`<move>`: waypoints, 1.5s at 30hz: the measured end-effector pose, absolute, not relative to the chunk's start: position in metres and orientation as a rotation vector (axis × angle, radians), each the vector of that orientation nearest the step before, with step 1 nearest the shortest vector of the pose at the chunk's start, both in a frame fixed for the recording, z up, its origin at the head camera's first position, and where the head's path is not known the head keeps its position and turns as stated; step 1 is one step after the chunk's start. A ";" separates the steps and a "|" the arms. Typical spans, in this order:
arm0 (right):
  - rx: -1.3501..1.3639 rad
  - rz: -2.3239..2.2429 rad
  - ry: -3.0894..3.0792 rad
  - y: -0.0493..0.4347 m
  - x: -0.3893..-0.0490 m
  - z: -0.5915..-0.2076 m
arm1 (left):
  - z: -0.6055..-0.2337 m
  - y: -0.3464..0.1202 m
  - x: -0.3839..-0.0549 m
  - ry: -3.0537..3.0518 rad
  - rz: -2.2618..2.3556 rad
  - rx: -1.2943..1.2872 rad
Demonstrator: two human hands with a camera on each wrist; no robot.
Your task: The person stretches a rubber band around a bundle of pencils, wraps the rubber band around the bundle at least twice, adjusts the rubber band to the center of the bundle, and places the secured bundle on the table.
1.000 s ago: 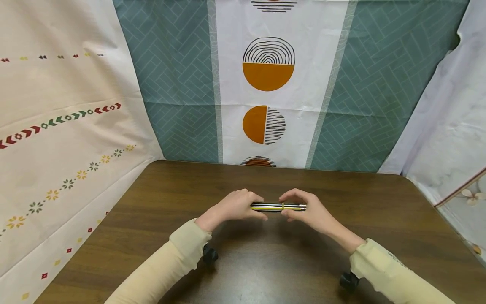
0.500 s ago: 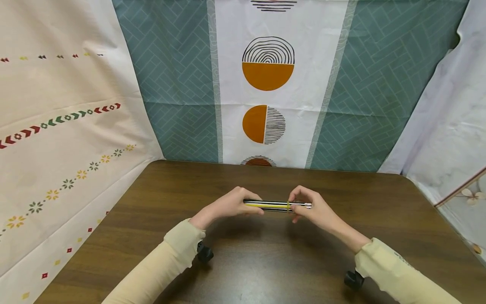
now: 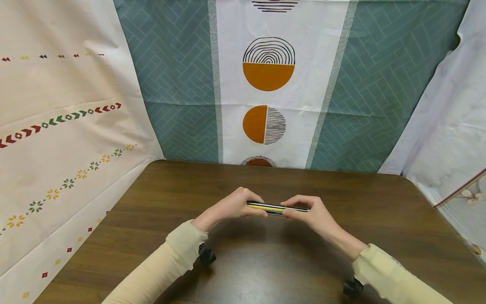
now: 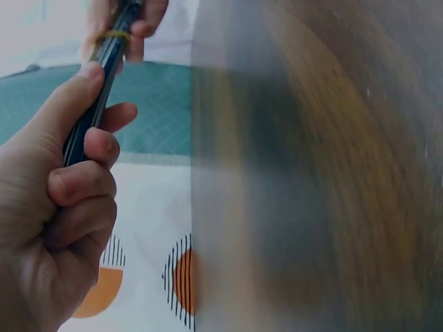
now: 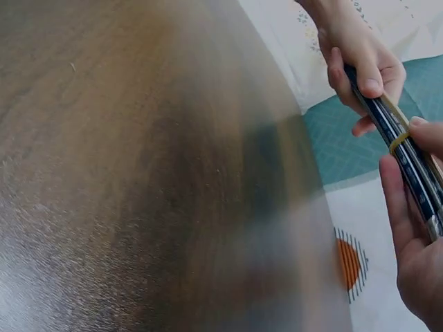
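Observation:
Above the table, both hands hold a slim bundle of pencils, dark with a yellow one along the near side. My left hand grips the left end, thumb along the near side and fingers curled under in the left wrist view. My right hand pinches the bundle toward its right end with thumb and fingers. A yellowish rubber band circles the pencils right by the right thumb and fingertips. Silver tips show at the right-hand end. The left end is partly hidden in the left palm.
A brown wooden table lies beneath the hands. Patterned cloths hang around it: a green and white one behind, a cream one at left and a pale one at right. Small black devices hang under both cuffs.
The hands first drew slightly apart, then came a little closer together. The bundle now slopes down to the right, and the right fingers sit around the rubber band.

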State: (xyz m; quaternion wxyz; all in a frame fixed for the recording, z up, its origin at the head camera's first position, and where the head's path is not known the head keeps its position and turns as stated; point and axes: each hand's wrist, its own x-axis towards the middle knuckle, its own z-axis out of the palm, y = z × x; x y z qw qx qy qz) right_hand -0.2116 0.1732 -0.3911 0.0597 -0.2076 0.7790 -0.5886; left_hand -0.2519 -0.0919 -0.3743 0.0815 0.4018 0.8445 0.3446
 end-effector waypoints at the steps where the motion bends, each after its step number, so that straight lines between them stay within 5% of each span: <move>1: -0.614 -1.775 2.357 0.172 -0.210 -0.392 | -0.375 -0.091 -0.251 2.525 1.032 1.195; 45: -0.660 -1.563 2.482 0.173 -0.215 -0.388 | -0.397 -0.088 -0.241 2.460 1.301 1.032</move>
